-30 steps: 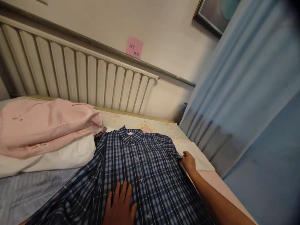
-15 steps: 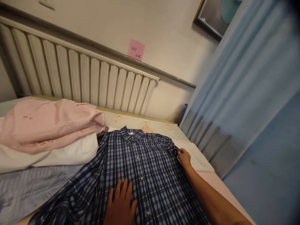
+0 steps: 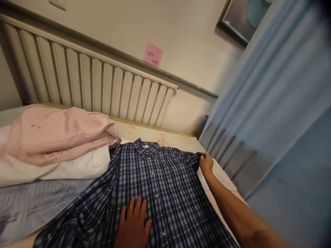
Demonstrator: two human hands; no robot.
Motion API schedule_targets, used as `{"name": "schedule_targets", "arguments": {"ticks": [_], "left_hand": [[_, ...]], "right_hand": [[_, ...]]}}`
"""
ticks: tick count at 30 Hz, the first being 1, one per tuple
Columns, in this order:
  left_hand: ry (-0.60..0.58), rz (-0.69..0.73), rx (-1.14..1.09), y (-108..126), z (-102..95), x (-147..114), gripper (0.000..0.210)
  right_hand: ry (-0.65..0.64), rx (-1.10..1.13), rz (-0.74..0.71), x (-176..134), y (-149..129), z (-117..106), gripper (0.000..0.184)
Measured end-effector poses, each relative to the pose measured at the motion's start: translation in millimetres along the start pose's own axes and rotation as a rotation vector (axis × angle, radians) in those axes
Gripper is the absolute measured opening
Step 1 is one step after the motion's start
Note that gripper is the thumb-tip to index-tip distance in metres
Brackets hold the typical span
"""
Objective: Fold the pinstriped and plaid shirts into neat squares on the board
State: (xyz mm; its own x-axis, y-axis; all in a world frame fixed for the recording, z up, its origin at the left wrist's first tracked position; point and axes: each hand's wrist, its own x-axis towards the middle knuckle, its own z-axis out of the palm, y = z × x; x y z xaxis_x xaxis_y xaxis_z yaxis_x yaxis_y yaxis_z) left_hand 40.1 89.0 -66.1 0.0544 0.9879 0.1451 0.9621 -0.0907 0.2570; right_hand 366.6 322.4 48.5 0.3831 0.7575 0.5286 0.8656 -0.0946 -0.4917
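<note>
A dark blue plaid shirt (image 3: 170, 186) lies front side up on the bed, its buttons done up and its collar toward the wall. My left hand (image 3: 133, 222) rests flat on the shirt's front, fingers spread, to the left of the button row. At the shirt's upper right, my right hand (image 3: 206, 164) pinches the end of the sleeve (image 3: 191, 158) and holds it out to the side. The other sleeve (image 3: 77, 220) spreads in loose folds toward the lower left.
Left of the shirt, a pink cloth (image 3: 64, 132) is heaped over white bedding (image 3: 77, 167). A radiator (image 3: 95, 82) lines the wall behind the bed. Blue curtains (image 3: 253, 120) hang along the right side. A pink note (image 3: 153, 55) is stuck on the wall.
My right hand has drawn the sleeve end outward, up and to the right, so the sleeve is straighter. My left hand has stayed flat in place. The view has shifted slightly.
</note>
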Motion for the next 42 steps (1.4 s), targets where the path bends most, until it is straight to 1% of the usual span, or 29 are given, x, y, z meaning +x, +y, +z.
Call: {"name": "schedule_targets", "arguments": {"ticks": [5, 7, 9, 11, 12, 13, 14, 15, 16, 17, 18, 20, 22, 23, 25, 29, 32, 34, 36, 38, 40, 42], "left_hand": [[0.014, -0.004, -0.002, -0.6, 3.8, 0.1, 0.053], [0.020, -0.001, -0.006, -1.0, 5.8, 0.3, 0.053], [0.013, -0.005, -0.013, -1.3, 7.4, 0.5, 0.054], [-0.001, -0.014, -0.022, -1.3, 8.0, 0.8, 0.054], [-0.003, -0.016, -0.026, -1.2, 7.9, 1.0, 0.055], [-0.004, -0.017, -0.029, -1.0, 7.6, 1.2, 0.055], [-0.005, -0.019, -0.030, -0.9, 7.0, 1.3, 0.055], [-0.007, -0.020, -0.031, -0.7, 6.3, 1.4, 0.055], [-0.010, -0.019, -0.032, -0.5, 5.7, 1.5, 0.055], [-0.012, -0.019, -0.033, -0.5, 5.1, 1.4, 0.055], [-0.013, -0.017, -0.035, -0.5, 4.8, 1.3, 0.055], [-0.002, -0.013, -0.038, -0.8, 5.0, 0.9, 0.056], [0.012, -0.010, -0.039, -1.3, 6.0, 0.6, 0.056], [0.016, -0.010, -0.040, -1.5, 6.7, 0.6, 0.055], [0.017, -0.008, -0.046, -1.8, 7.8, 0.9, 0.055], [0.001, -0.014, -0.062, -1.8, 8.6, 2.2, 0.055], [-0.008, -0.022, -0.072, -1.9, 7.9, 2.3, 0.055], [-0.007, -0.020, -0.080, -1.9, 6.9, 1.9, 0.055], [-0.004, -0.021, -0.088, -1.7, 5.9, 1.5, 0.055], [0.007, -0.021, -0.099, -1.7, 5.5, 1.2, 0.056], [0.025, -0.019, -0.119, -2.1, 6.2, 1.3, 0.055], [0.048, -0.021, -0.163, -2.8, 7.6, 2.0, 0.055]], "right_hand": [[0.038, 0.010, -0.204, -1.5, -13.5, -12.7, 0.030], [0.038, 0.033, -0.325, -9.9, -18.1, -14.5, 0.028], [0.065, 0.072, -0.535, -27.7, -20.6, -14.9, 0.026], [0.084, 0.117, -0.808, -56.7, -20.0, -15.4, 0.025], [0.064, 0.134, -0.933, -74.5, -18.5, -16.0, 0.024], [-0.010, 0.139, -1.066, -93.2, -16.1, -17.1, 0.025], [-0.122, 0.148, -1.205, -111.4, -13.1, -18.6, 0.027], [-0.269, 0.140, -1.326, -127.8, -9.6, -20.2, 0.028], [-0.372, 0.132, -1.360, -141.2, -6.0, -21.8, 0.027], [-0.427, 0.126, -1.324, -150.6, -2.6, -23.0, 0.028], [-0.450, 0.127, -1.244, -155.5, 0.6, -23.6, 0.030], [-0.410, 0.146, -0.985, -152.8, 4.9, -21.7, 0.032], [-0.377, 0.136, -0.719, -137.9, 6.7, -15.4, 0.031], [-0.379, 0.113, -0.612, -128.2, 6.8, -10.8, 0.031], [-0.391, 0.052, -0.475, -108.2, 6.3, 0.8, 0.031], [-0.423, -0.026, -0.387, -79.0, 4.8, 28.0, 0.037], [-0.490, -0.067, -0.352, -71.1, 3.4, 44.1, 0.039], [-0.520, -0.087, -0.329, -70.4, 1.8, 48.5, 0.033], [-0.505, -0.098, -0.295, -69.6, -1.1, 46.1, 0.023], [-0.447, -0.090, -0.259, -64.7, -6.9, 37.0, 0.016], [-0.362, -0.061, -0.228, -55.1, -17.3, 22.0, 0.015], [-0.269, -0.014, -0.214, -45.1, -33.6, 1.5, 0.018]]}}
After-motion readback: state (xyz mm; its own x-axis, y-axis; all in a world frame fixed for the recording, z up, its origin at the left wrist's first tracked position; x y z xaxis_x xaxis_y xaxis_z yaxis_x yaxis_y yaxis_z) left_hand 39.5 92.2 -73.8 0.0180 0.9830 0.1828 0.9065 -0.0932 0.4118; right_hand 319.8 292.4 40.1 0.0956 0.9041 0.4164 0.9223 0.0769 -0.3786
